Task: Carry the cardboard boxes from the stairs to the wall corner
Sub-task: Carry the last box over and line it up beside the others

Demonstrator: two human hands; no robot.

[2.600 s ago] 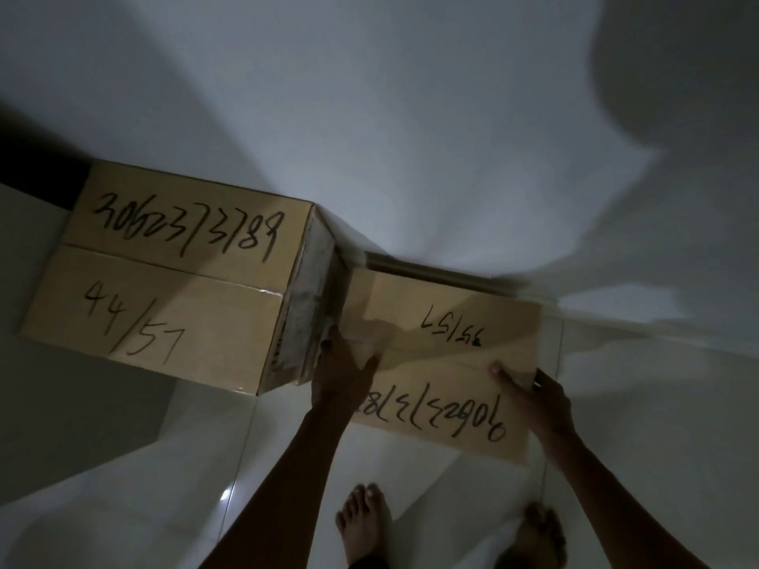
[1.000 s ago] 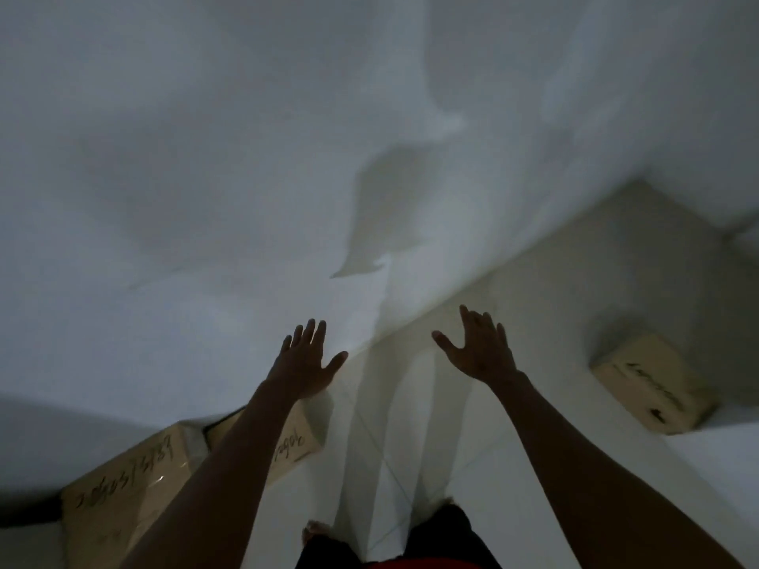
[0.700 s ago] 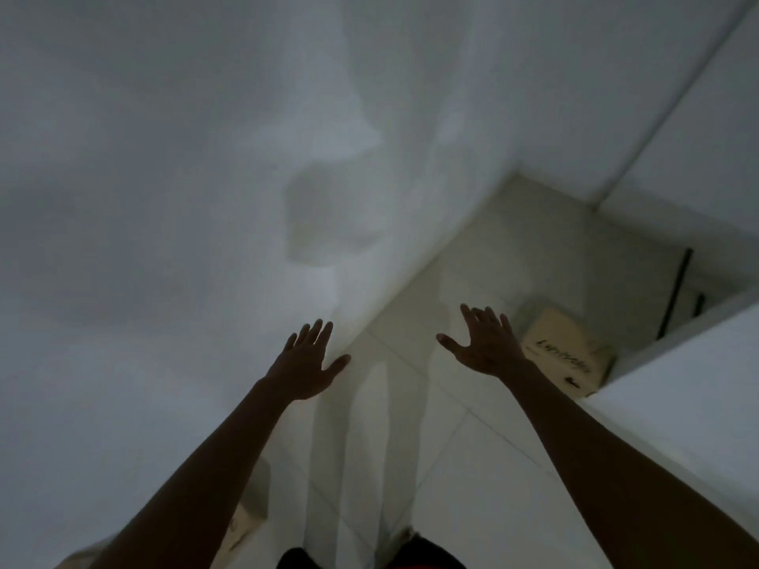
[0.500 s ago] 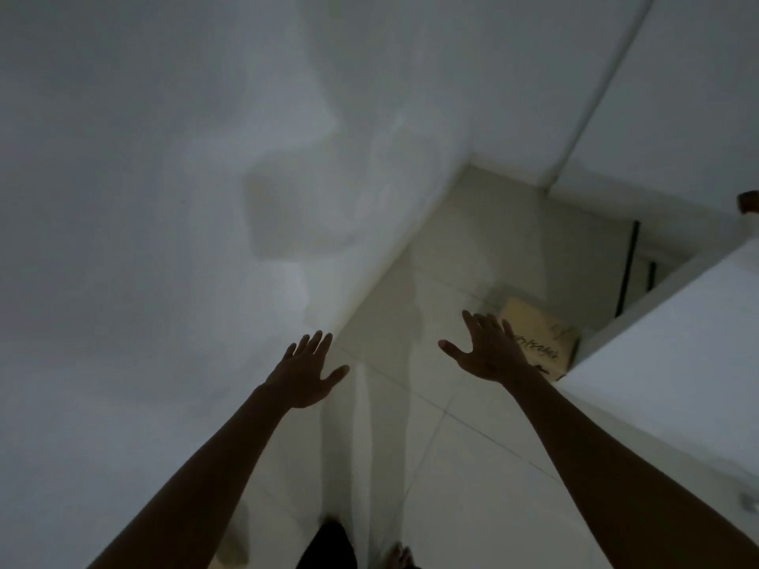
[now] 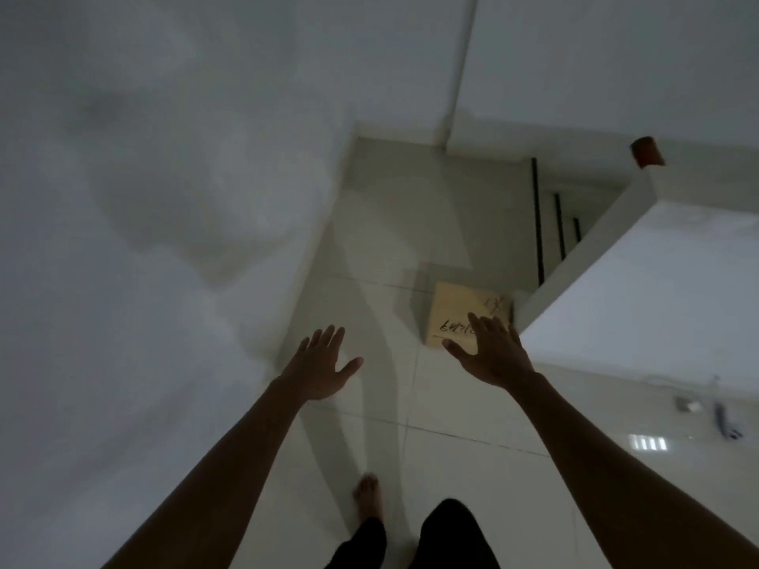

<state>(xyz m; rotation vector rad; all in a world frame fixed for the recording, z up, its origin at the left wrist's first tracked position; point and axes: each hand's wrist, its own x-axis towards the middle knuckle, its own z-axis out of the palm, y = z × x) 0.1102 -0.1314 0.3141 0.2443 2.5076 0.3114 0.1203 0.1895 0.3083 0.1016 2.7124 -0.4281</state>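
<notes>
Dim tiled floor (image 5: 410, 466); closed cardboard box (image 5: 456, 308), contents unseen; both hands' grip wide, empty.

The room is dim and grey. A plain white wall (image 5: 135, 223) fills the left side, with soft shadows across it. It meets a second white wall (image 5: 410, 59) at a far corner, and a vertical seam runs down that one. The floor (image 5: 369, 223) is pale glossy tile with thin dark joints. On the right a white stair wall (image 5: 640, 289) slopes up, with black railing bars (image 5: 537, 223) beside it. A bright window reflection (image 5: 648, 442) shines on the tile at lower right.
</notes>
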